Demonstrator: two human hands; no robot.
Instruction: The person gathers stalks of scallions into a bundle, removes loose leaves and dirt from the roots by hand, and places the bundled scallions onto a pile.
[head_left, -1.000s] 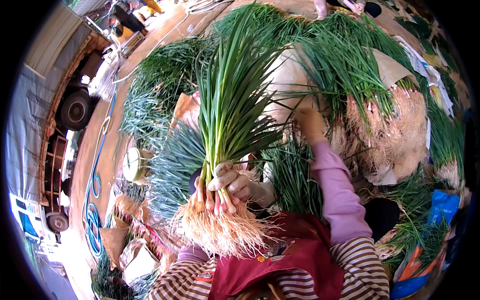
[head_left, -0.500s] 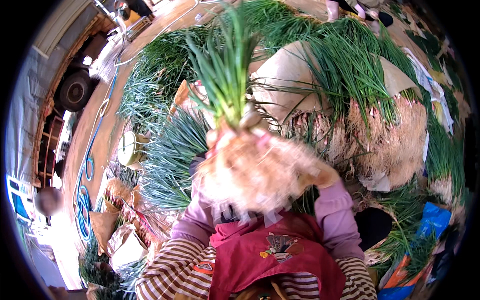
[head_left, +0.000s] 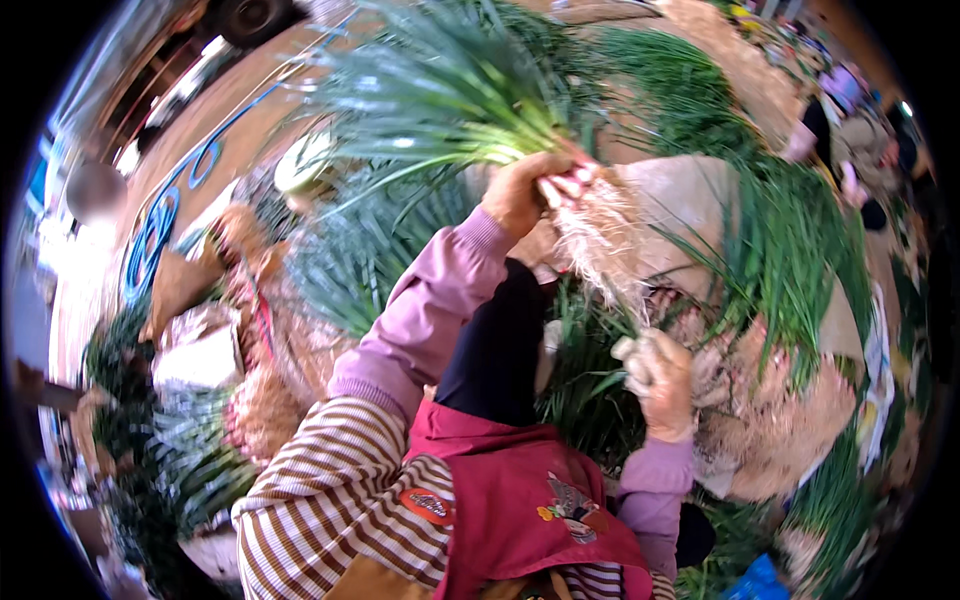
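Note:
My left hand [head_left: 522,196] is closed around a bunch of green onions [head_left: 520,130], at the base of the stalks. Their long green leaves fan out to the upper left, slightly blurred. Pale, hairy roots [head_left: 605,235] hang down to the right and taper toward my right hand [head_left: 660,380]. That hand is closed just below the root tips, with pale coverings on its fingers. Whether it pinches some root strands cannot be made out. Behind the roots lies a beige sheet [head_left: 690,205] over more green onions.
Piled green onions [head_left: 800,290] with thick roots lie to the right, others [head_left: 350,270] to the left. A pale green round container [head_left: 305,165] and a coiled blue hose [head_left: 150,245] are farther left. Another person [head_left: 850,130] is at the far right.
My view has turned. The bunch has swung from upright before me to leaves pointing upper left and roots right. My right hand now shows below the roots, lower and apart from the stalks.

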